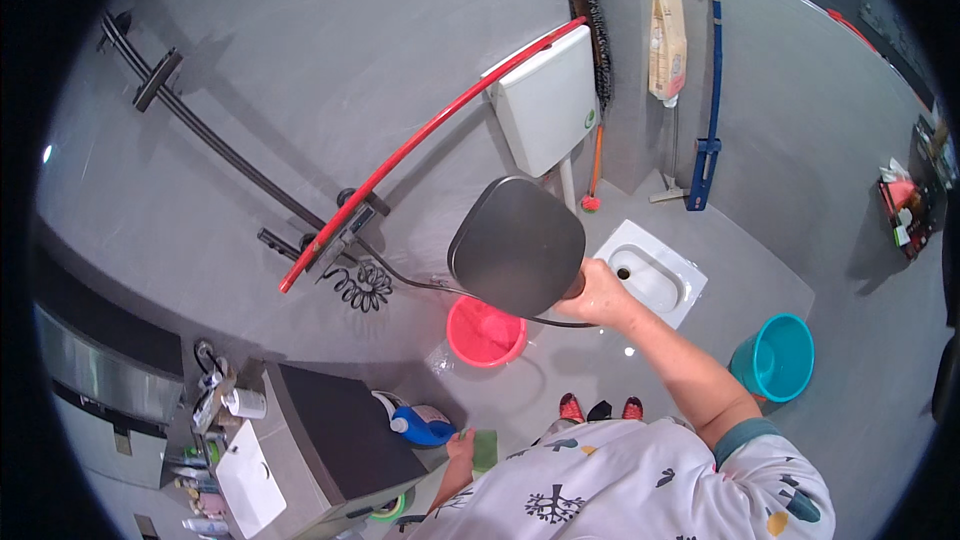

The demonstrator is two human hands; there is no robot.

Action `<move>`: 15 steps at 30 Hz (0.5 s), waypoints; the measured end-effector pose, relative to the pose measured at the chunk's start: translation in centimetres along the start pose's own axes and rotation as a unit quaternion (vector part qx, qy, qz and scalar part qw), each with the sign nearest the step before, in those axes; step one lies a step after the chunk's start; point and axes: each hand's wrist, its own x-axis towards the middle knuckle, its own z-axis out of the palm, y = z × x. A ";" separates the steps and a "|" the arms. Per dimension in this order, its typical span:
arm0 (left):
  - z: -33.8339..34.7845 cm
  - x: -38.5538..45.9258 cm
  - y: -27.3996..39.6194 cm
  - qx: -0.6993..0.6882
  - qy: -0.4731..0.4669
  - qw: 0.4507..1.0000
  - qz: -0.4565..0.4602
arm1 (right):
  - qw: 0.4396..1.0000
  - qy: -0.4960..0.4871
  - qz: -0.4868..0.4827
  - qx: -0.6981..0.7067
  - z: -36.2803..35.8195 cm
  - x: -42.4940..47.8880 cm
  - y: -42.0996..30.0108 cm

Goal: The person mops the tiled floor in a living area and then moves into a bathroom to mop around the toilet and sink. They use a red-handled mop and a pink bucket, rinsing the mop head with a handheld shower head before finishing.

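Observation:
My right hand point(598, 294) is shut around the handle of a large dark grey shower head point(517, 244), held out in front of me with its smooth broad back facing up. A black shower hose point(405, 279) runs from the wall mixer to near this hand. Lower down, beside the vanity, my left hand point(459, 447) grips a green scouring pad point(486, 451). A blue bottle point(424, 426) lies or stands close to that hand. Below the shower head, a pink basin point(487, 334) on the floor is partly hidden by it.
A white squat toilet point(651, 274) is set in the floor, with a white cistern point(547, 101) above. A long red pole point(427, 131) slants across the wall. Right of me stands a teal bucket point(774, 358); a blue flat mop point(709, 127) leans behind. The vanity point(337, 427) is left.

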 end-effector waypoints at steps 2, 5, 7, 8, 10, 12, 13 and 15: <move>1.3 -0.8 2.8 -0.061 -0.027 0.998 -0.008 | 0.997 0.056 0.027 -0.038 -2.2 0.9 0.1; 2.2 -2.7 6.8 -0.016 -0.049 0.998 0.027 | 0.967 0.235 -0.083 -0.048 -8.4 4.7 1.6; 0.3 -1.1 2.4 0.008 0.019 1.000 0.008 | 0.965 0.249 -0.064 -0.054 -9.7 6.8 -3.9; -0.7 -0.3 0.3 0.020 0.051 0.999 0.001 | 0.959 0.263 -0.062 -0.080 -10.7 8.0 -5.9; 0.7 0.1 0.0 0.080 -0.057 0.995 -0.006 | 0.947 0.307 -0.054 -0.077 -13.5 9.3 -7.8; 1.4 0.2 -1.0 0.110 -0.112 0.988 -0.010 | 0.936 0.339 -0.081 -0.043 -15.3 11.0 -9.0; 1.8 0.1 -1.7 0.104 -0.098 0.990 -0.009 | 0.939 0.331 -0.086 -0.039 -16.3 11.7 -9.3; 2.2 0.4 -2.9 0.093 -0.065 0.994 -0.002 | 0.943 0.325 -0.068 -0.036 -18.3 13.1 -10.1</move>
